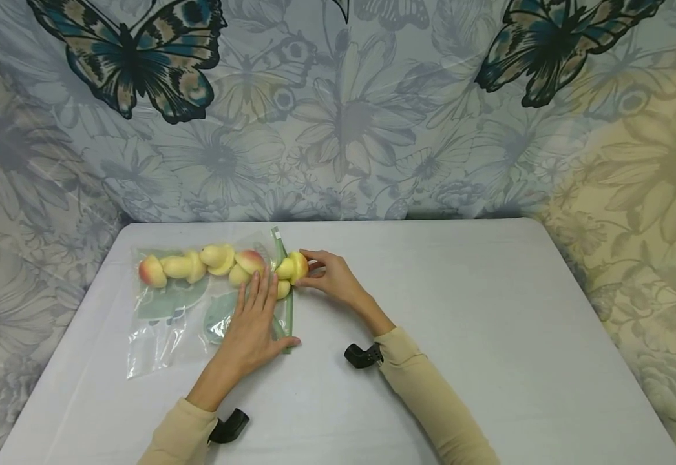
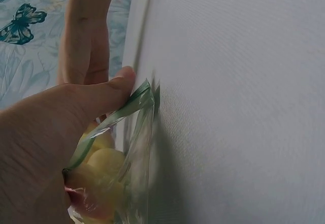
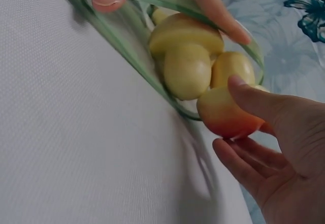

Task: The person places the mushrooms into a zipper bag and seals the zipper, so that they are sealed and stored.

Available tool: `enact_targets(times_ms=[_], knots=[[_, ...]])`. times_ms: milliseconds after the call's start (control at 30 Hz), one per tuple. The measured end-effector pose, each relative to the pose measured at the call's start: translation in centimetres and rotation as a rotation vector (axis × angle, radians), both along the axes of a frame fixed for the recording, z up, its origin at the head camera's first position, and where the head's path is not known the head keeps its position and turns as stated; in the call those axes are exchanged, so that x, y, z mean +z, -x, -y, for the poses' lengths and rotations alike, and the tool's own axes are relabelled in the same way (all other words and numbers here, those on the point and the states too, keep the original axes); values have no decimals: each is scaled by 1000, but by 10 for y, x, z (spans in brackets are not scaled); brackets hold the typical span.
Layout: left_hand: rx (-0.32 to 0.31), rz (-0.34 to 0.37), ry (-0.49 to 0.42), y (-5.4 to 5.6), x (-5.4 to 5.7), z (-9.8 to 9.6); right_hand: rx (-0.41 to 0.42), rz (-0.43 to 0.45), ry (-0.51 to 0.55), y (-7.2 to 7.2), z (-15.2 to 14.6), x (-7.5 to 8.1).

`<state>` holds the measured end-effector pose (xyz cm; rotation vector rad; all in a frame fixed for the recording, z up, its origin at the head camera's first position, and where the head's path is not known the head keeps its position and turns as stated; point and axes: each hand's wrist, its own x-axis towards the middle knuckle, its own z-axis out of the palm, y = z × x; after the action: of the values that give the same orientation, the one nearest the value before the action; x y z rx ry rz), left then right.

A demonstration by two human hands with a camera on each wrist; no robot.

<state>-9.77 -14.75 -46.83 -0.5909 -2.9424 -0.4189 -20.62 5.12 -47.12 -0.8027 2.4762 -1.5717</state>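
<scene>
A clear zip bag (image 1: 166, 336) with a green zip edge lies on the table, several yellow toy mushrooms (image 1: 183, 266) with red-blushed caps in a row inside. My right hand (image 1: 338, 278) pinches a toy mushroom (image 3: 231, 112) by its cap between thumb and fingers, right at the bag's mouth. Its stem points into the bag, beside another mushroom (image 3: 187, 74) at the opening. My left hand (image 1: 253, 329) rests on top of the bag with fingers straight. In the left wrist view, its thumb (image 2: 109, 89) lies along the green zip edge (image 2: 119, 115).
The white table (image 1: 460, 290) runs on to the right of the bag. Behind it hangs a floral cloth (image 1: 349, 142) with printed butterflies. A black wrist mount (image 1: 363, 356) juts from the right sleeve, another (image 1: 230, 426) from the left.
</scene>
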Motion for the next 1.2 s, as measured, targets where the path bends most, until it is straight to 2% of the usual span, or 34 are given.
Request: enact_targets(times_ms=[267,433,600,767,1000,1200], knots=[[-20,8,13,0,2,0,17,1,13,0,7,4],[-23,-20,12,1,0,-1,46,-3,51,-1,5,3],[-27,-46,2,1,-1,-1,-13,2,93,-1,2,2],[-36,-61,-22,1,-1,-1,-74,45,105,-1,5,4],[-38,-61,-20,2,0,-2,-108,47,103,-1,8,4],[-38,-52,-17,2,0,-3,-121,43,160,-2,11,4]])
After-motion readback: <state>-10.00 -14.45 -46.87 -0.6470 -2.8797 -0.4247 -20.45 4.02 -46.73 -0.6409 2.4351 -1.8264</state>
